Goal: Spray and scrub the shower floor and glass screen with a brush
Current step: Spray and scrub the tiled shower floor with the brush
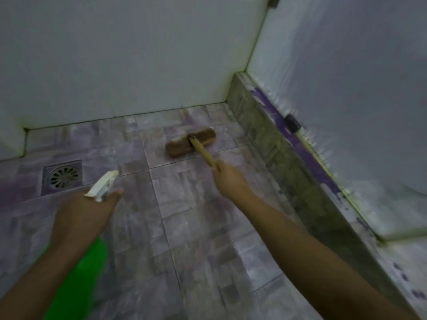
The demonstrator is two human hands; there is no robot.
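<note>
Shower floor (196,227): brush (190,142) ahead of hands; R hand (227,180) grips handle.

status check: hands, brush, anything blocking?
Left hand grips green spray bottle with white nozzle. Right hand grips wooden-handled brown scrub brush, head on grey tiled floor. Round metal drain left, clear of brush.

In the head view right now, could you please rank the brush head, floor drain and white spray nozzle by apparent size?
1. Brush head, largest.
2. Floor drain.
3. White spray nozzle, smallest, though it is nearer the camera, so its rank against the drain is unsure.
</note>
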